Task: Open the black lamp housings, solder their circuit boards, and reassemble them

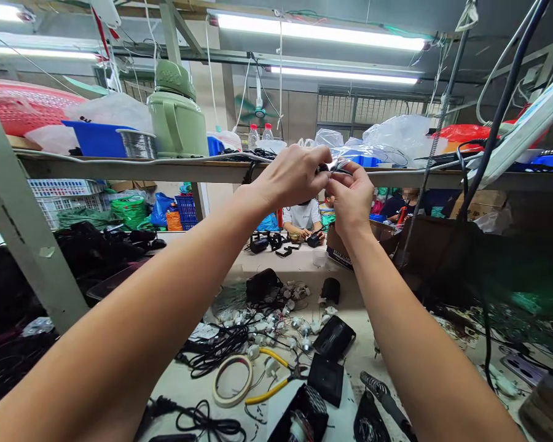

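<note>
Both arms reach up to the shelf's front edge. There my left hand is closed, its fingertips pinched round something small and dark. My right hand meets it from the other side, fingers also closed in a pinch. What lies between them is mostly covered by the fingers; thin dark strands and a shiny clear bit show, but I cannot tell the kind. Below on the bench are yellow-handled pliers, a roll of tape, an open black housing and a soldering iron.
Small white parts with wires and coiled black cables cover mid-bench. The shelf carries a green jug, a blue bin and plastic bags. A black cable hangs at right. A person sits opposite.
</note>
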### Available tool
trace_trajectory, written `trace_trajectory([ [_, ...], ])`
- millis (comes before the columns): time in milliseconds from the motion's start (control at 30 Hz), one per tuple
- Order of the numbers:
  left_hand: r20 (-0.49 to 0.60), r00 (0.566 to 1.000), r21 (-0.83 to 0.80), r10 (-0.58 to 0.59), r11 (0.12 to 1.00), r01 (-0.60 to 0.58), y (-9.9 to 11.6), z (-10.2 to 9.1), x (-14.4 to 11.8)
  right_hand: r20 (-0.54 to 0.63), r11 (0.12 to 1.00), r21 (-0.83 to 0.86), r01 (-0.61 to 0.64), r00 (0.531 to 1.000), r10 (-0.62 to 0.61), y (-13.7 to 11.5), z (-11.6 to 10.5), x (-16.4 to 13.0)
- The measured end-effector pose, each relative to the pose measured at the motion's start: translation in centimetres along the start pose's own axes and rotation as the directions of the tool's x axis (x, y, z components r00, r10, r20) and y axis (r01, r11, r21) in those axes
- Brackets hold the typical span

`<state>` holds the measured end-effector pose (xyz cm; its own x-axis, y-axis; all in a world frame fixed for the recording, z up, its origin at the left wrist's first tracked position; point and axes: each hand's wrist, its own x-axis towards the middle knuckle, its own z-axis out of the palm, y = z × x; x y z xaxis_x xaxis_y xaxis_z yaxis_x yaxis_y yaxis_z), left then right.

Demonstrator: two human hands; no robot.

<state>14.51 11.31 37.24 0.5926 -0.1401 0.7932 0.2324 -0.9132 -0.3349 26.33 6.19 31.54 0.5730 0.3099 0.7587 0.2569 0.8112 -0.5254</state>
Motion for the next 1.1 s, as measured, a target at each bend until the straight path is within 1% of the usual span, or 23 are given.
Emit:
trace_trajectory([
  [100,-0.015,0.999,0.011,-0.032,0.999,0.032,0.2,0.0,0.0,0.002,1.0,0.025,-0.012,1.0,0.012,0.2,-0.1,-0.1],
  [300,0.0,1.0,0.01,-0.024,1.0,0.024,0.1,0.1,0.0,0.02,1.0,0.016,-0.017,1.0,0.016,0.6,-0.4,-0.1],
  [433,0.004,1.0,0.038,-0.006,0.999,0.005,0.0,0.3,-0.1,0.02,0.999,0.048,-0.01,1.0,0.009,0.6,-0.3,-0.1],
  [533,-0.011,1.0,0.054,-0.024,0.998,0.024,0.2,0.4,0.1,-0.023,0.999,0.04,-0.035,0.999,0.036,0.2,0.0,0.0],
  [667,-0.039,0.994,0.049,-0.106,0.993,0.108,0.7,0.3,0.4,-0.104,0.996,-0.039,-0.083,0.991,0.079,-0.9,0.6,0.1],
  [800,-0.082,0.979,-0.009,-0.188,0.982,0.188,1.3,0.1,0.7,-0.19,0.986,-0.091,-0.138,0.974,0.119,-1.9,1.2,0.3],
  [900,-0.119,0.957,-0.078,-0.263,0.964,0.255,1.3,-0.1,0.9,-0.213,0.977,-0.098,-0.187,0.963,0.163,-2.5,1.6,0.5],
  [1000,-0.167,0.928,-0.179,-0.332,0.936,0.303,0.8,-0.3,1.2,-0.228,0.972,-0.1,-0.215,0.955,0.188,-3.1,1.8,0.5],
  [1100,-0.212,0.901,-0.304,-0.378,0.902,0.307,-0.2,-0.1,1.2,-0.22,0.97,-0.102,-0.222,0.956,0.196,-3.6,1.9,0.5],
])
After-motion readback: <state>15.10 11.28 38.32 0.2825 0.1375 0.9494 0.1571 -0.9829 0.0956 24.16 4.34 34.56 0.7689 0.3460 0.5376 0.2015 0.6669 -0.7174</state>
